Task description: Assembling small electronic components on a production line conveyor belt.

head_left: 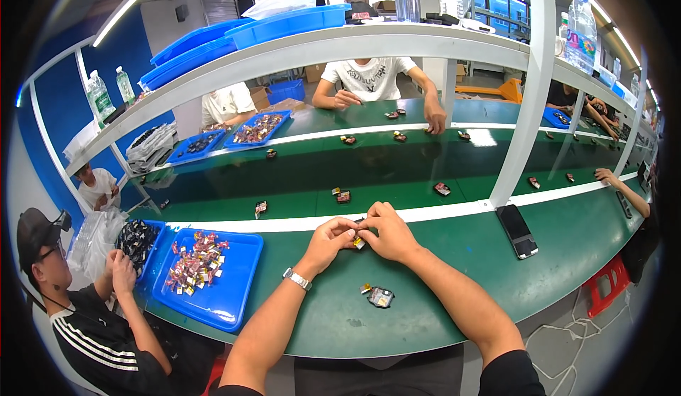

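Observation:
My left hand (328, 244) and my right hand (390, 234) meet over the green bench, fingertips pinched together on a small dark part with a yellow-and-white piece (359, 242). Fingers cover most of it, so its exact kind is hidden. Closer to me, a similar small assembly (381, 297) with a dark rim, a pale middle and a yellow-tipped piece beside it lies on the bench. Left of my left forearm stands a blue tray (245, 268) holding a heap of small red, white and yellow wired pieces (198, 263).
A black phone (516, 231) lies right of my hands, near a white post (528, 105). Beyond the white rail, small assemblies (343, 197) sit on the green conveyor (397, 176). Co-workers sit at left and opposite. A shelf (319, 45) spans overhead.

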The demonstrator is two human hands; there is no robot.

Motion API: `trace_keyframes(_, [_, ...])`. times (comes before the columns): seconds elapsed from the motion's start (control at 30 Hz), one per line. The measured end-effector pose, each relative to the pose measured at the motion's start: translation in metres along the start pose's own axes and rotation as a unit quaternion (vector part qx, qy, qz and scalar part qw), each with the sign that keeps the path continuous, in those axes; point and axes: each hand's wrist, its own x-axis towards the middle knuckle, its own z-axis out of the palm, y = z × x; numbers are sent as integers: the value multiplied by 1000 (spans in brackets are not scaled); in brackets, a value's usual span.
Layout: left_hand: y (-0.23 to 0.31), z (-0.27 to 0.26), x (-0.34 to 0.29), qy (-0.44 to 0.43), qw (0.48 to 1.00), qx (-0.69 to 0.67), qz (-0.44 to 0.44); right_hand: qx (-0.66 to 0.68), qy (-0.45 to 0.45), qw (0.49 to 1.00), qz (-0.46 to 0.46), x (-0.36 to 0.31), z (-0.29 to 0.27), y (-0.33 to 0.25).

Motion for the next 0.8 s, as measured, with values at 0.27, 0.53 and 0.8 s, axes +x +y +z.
trace_keyframes(0.27, [-1,-3,0,37,998,-3,-42,86,-15,996,2,-1,0,5])
trace_keyframes(0.53, [5,7,-4,36,999,4,4,147,-21,988,36,-1,8,20])
trace_keyframes(0.8, [0,4,-2,30,998,40,44,322,-67,940,95,2,15,36])
